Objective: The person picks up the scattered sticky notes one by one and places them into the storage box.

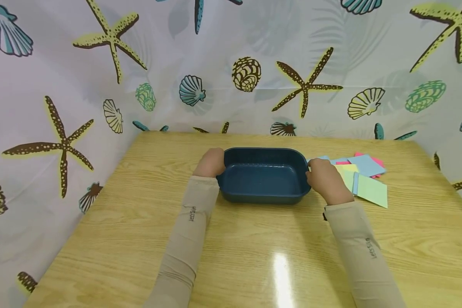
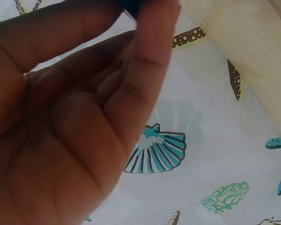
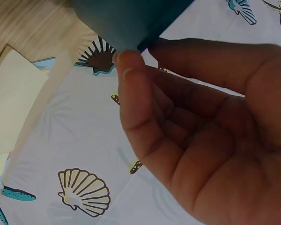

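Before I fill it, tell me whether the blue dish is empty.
Empty: the head view shows the blue dish with its floor bare.

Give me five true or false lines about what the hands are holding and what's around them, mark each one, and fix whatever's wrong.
1. The left hand and right hand grip opposite ends of the blue dish. True.
2. The dish is upside down. False: its open side faces up.
3. Coloured papers lie on the table, to the right of the dish in the head view. True.
4. Both sleeves are black. False: they are beige.
5. The cloth backdrop is plain white. False: it is printed with starfish and shells.
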A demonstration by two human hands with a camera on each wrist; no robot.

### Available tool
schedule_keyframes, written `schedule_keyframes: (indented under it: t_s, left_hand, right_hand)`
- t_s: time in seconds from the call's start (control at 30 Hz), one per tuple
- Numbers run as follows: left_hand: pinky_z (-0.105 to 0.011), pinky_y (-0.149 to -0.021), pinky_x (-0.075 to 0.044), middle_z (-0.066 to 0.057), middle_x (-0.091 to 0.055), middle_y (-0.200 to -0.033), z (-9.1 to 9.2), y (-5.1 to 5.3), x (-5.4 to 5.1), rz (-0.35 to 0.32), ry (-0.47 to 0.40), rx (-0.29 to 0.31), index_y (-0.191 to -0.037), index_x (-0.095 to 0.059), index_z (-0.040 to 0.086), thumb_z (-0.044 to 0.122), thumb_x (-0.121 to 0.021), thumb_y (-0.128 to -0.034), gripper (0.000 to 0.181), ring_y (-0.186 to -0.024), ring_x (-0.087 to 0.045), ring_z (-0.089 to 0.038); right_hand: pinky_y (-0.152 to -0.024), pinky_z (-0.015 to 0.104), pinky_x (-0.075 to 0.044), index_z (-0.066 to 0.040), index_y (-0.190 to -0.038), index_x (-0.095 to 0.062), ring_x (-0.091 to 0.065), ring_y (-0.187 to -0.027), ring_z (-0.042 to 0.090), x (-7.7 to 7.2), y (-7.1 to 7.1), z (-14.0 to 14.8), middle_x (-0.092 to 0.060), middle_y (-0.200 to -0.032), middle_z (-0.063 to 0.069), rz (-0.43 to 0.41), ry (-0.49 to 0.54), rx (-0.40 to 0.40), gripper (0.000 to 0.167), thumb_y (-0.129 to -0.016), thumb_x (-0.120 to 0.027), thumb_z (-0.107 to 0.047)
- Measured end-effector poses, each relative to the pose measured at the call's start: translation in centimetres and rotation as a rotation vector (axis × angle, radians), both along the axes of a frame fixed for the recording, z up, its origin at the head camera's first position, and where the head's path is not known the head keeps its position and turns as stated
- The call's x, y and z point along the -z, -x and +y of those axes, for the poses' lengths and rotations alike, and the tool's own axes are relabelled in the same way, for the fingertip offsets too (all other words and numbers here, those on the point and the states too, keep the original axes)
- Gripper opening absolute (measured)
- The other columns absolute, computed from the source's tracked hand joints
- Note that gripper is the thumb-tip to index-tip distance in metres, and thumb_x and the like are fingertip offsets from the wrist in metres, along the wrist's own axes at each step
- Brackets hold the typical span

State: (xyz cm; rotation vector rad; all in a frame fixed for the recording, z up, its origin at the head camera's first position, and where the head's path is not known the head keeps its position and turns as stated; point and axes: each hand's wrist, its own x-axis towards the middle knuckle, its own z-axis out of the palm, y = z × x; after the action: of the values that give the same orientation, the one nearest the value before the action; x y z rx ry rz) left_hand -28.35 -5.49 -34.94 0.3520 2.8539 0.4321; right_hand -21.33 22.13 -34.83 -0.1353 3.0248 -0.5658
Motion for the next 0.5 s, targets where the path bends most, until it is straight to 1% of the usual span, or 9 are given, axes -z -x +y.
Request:
schedule_keyframes:
  t_s: [0.1,0.2,0.27,0.37,0.43,0.5]
  left_hand:
    - [-0.03,-0.065,-0.043,-0.019,-0.065,-0.103,0.04,0.19,0.09,-0.011,-0.011,-0.013,-0.112,-0.064,-0.006,-0.005,-0.053,-0.0915,0.023,-0.076,-0.051,-0.021]
    - [-0.033,-0.073,-0.047,-0.019,-0.063,-0.113,0.0,0.24,0.15,-0.025,-0.016,-0.016,-0.122,-0.059,-0.006,-0.004,-0.053,-0.0917,0.031,-0.087,-0.056,-0.023]
    - [-0.034,-0.082,-0.049,-0.019,-0.061,-0.12,-0.05,0.21,0.2,-0.035,-0.013,-0.012,-0.128,-0.055,-0.005,-0.003,-0.054,-0.0918,0.036,-0.099,-0.059,-0.025]
    - [-0.036,-0.092,-0.048,-0.019,-0.057,-0.127,-0.19,0.03,0.17,-0.048,-0.011,0.0,-0.131,-0.051,-0.004,-0.002,-0.055,-0.0914,0.04,-0.112,-0.057,-0.028]
    - [-0.038,-0.095,-0.046,-0.02,-0.055,-0.131,-0.29,-0.16,0.11,-0.065,-0.016,0.007,-0.134,-0.048,-0.004,-0.001,-0.055,-0.0914,0.044,-0.117,-0.055,-0.03]
    - [-0.038,-0.097,-0.046,-0.02,-0.053,-0.132,-0.39,-0.37,-0.02,-0.082,-0.01,0.014,-0.136,-0.045,-0.004,0.0,-0.054,-0.0917,0.046,-0.118,-0.054,-0.03]
  right_hand:
    - [-0.058,0.034,-0.045,0.02,-0.114,-0.058,-0.054,-0.064,0.026,-0.14,0.15,0.09,-0.062,-0.099,0.032,-0.028,0.019,-0.003,0.028,-0.093,-0.052,0.002]
    - [-0.057,0.032,-0.044,0.02,-0.112,-0.058,-0.053,-0.064,0.025,-0.38,0.15,0.04,-0.062,-0.097,0.031,-0.047,0.024,-0.003,0.027,-0.092,-0.051,0.002]
    - [-0.056,0.032,-0.044,0.02,-0.111,-0.058,-0.053,-0.064,0.025,-0.54,0.05,0.02,-0.062,-0.098,0.031,-0.064,0.021,-0.002,0.027,-0.091,-0.051,0.003]
    - [-0.058,0.033,-0.045,0.021,-0.11,-0.057,-0.053,-0.065,0.026,-0.71,-0.06,0.03,-0.06,-0.102,0.033,-0.093,0.014,0.0,0.029,-0.089,-0.051,0.003]
    - [-0.058,0.032,-0.045,0.022,-0.111,-0.056,-0.053,-0.065,0.026,-0.83,-0.2,0.01,-0.06,-0.105,0.035,-0.117,0.017,-0.004,0.03,-0.087,-0.05,0.005]
    - [-0.055,0.031,-0.042,0.021,-0.104,-0.058,-0.05,-0.063,0.024,-0.98,-0.38,0.02,-0.061,-0.095,0.031,-0.138,0.02,-0.009,0.026,-0.084,-0.05,0.007]
